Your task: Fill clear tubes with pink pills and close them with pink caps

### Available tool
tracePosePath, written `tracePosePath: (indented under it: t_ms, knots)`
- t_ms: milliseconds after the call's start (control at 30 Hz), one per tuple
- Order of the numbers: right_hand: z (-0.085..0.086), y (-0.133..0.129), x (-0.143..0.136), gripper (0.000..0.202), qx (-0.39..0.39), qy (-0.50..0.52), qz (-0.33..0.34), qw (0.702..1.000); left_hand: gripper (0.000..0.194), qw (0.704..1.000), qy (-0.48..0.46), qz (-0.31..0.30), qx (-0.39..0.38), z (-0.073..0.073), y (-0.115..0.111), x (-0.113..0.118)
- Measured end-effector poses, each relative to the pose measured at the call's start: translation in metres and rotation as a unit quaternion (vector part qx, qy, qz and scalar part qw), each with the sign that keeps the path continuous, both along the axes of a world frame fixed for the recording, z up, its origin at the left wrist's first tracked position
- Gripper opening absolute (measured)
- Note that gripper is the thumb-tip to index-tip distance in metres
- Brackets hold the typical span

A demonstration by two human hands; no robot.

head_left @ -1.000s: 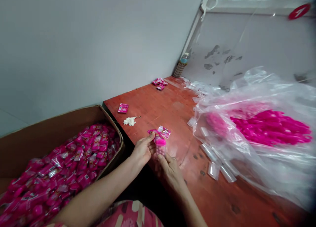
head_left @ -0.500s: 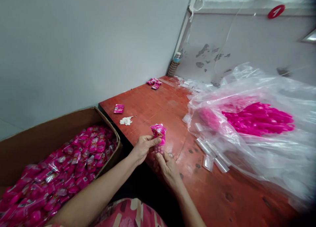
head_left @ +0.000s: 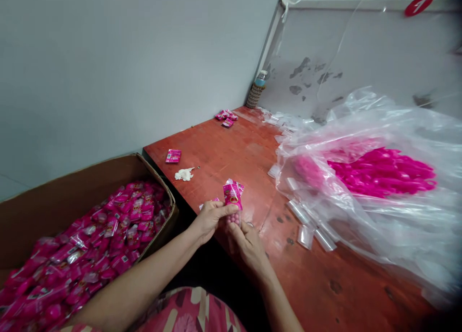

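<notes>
A pink printed packet (head_left: 233,195) is held upright over the table's near edge, with small round pink balls showing through its clear lower end. My left hand (head_left: 212,219) pinches its left side between thumb and fingers. At the lower end, my right hand (head_left: 245,243) is closed on the packet, thumb on the near face. More pink wrapper shows behind the packet's upper right; I cannot tell whether it is a second piece. Just beyond my left hand, part of another pink wrapper (head_left: 208,203) peeks out, mostly hidden.
A cardboard box (head_left: 172,202) full of pink packets stands left of the red table (head_left: 249,151). On the right lies a large clear plastic bag (head_left: 375,226) with bright pink plastic pieces (head_left: 382,173). Small clear sleeves (head_left: 306,236), white crumpled tissue (head_left: 184,174) and a bottle (head_left: 258,84) are about.
The packet has shifted slightly in my hands, and more wrapper shows at its upper right. A bit of pink wrapper has appeared beyond my left hand. The view has tilted a little downward.
</notes>
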State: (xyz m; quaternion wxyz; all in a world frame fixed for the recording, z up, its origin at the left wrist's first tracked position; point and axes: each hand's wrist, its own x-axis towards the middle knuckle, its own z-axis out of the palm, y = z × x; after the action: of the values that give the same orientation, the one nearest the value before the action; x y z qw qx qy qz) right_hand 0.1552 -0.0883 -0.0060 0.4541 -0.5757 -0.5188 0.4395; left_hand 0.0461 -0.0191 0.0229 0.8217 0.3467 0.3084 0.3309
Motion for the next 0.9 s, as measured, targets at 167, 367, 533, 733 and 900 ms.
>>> tracePosePath:
  t_ms: [167,367,533,733,900]
  knots:
    - [-0.002,-0.003,0.001,0.032,-0.043,0.167,0.037,0.984,0.019,0.997,-0.004,-0.077,-0.018,-0.003,-0.002,-0.006]
    - [-0.003,0.0,0.001,0.03,-0.024,0.138,-0.031,0.99,0.021,0.999,-0.014,-0.051,-0.014,-0.004,-0.008,-0.012]
    - [-0.012,0.002,-0.007,0.031,-0.04,0.165,-0.066,0.983,0.018,0.995,-0.042,-0.085,-0.036,-0.007,-0.018,-0.024]
    - [0.008,0.018,-0.012,0.021,-0.039,0.056,0.09,0.994,0.011,0.999,-0.02,-0.003,-0.049,0.001,-0.021,-0.074]
    - [0.031,0.078,0.026,0.026,0.025,-0.337,-0.02,0.941,0.028,0.958,-0.016,0.271,-0.089,-0.003,-0.003,-0.14]
